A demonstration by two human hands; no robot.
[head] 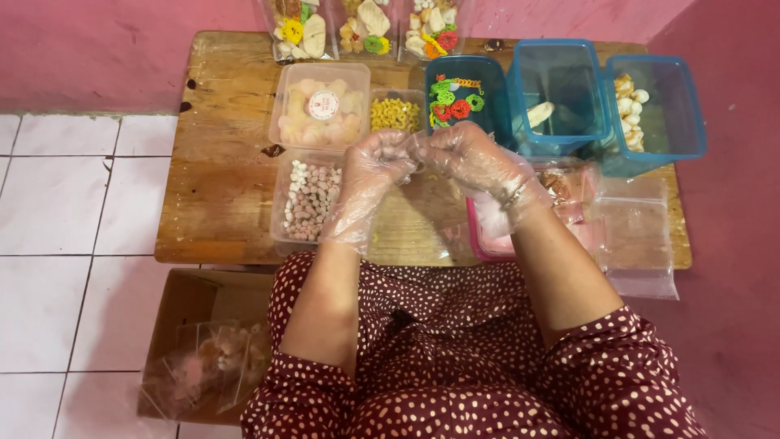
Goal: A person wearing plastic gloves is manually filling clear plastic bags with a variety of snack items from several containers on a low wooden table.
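Note:
Both my hands wear thin clear plastic gloves and meet over the middle of a low wooden table [219, 219]. My left hand [372, 167] and my right hand [475, 158] pinch their fingertips together on the top of what looks like a clear plastic bag [418, 223] that hangs between them. The bag is hard to make out against the wood. A bracelet sits on my right wrist. My lap in a dark red dotted dress fills the bottom of the view.
Clear tubs hold pale crackers [319, 106], yellow curls [396, 114] and small white-brown pieces [307, 199]. Three blue tubs [561, 61] stand at the back right. Filled bags [366, 28] line the wall. Empty bags [638, 236] lie right. A cardboard box [191, 305] sits on the floor.

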